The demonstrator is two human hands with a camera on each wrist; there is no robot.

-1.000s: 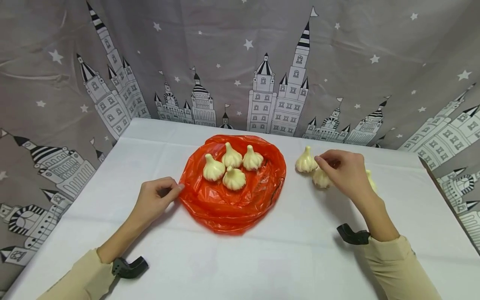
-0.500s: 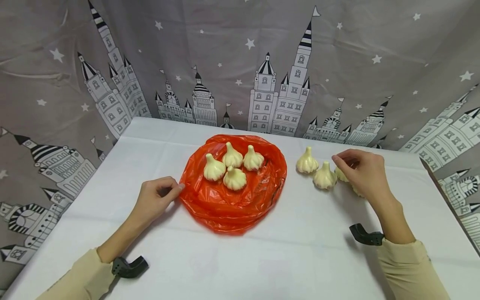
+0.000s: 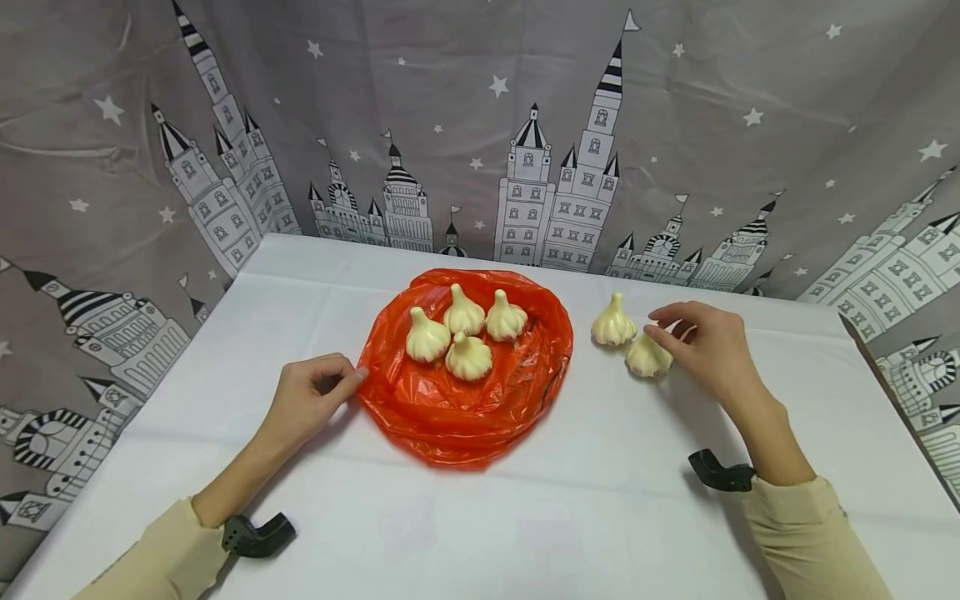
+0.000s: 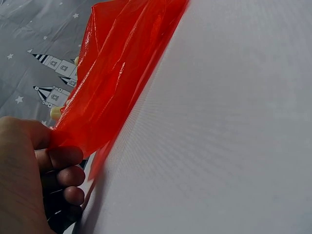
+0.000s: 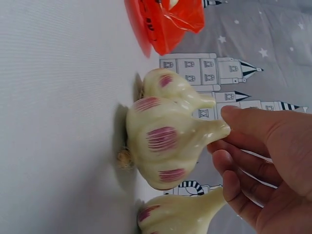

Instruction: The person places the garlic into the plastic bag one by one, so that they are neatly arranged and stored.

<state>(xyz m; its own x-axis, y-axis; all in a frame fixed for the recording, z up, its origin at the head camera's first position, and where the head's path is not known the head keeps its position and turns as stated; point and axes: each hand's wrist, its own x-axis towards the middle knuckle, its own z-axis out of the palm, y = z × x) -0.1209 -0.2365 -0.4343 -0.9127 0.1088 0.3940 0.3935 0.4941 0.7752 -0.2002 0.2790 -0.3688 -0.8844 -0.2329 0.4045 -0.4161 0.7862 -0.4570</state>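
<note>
My left hand (image 3: 311, 398) pinches the left rim of a red plastic bag (image 3: 442, 425), thumb against index finger, as the left wrist view shows. The bag lies spread open, with several garlic bulbs (image 3: 427, 337) standing inside. To the right, my right hand (image 3: 708, 346) has thumb and fingertips around the stem of a garlic bulb (image 3: 647, 360). That bulb, with purple streaks (image 5: 163, 141), sits at the table surface or just over it; I cannot tell which. Another garlic bulb (image 3: 613, 323) stands beside it. Part of a further garlic bulb (image 5: 178, 214) shows below.
A white cloth (image 3: 480, 533) covers the table. Behind it hangs a grey curtain (image 3: 450, 75) printed with castles and stars. The table's right edge (image 3: 892, 392) shows. My right hand hides other things behind it in the head view.
My right hand moved right along the row of garlic bulbs, then back left to the second one. My left hand and the bag stayed where they were.
</note>
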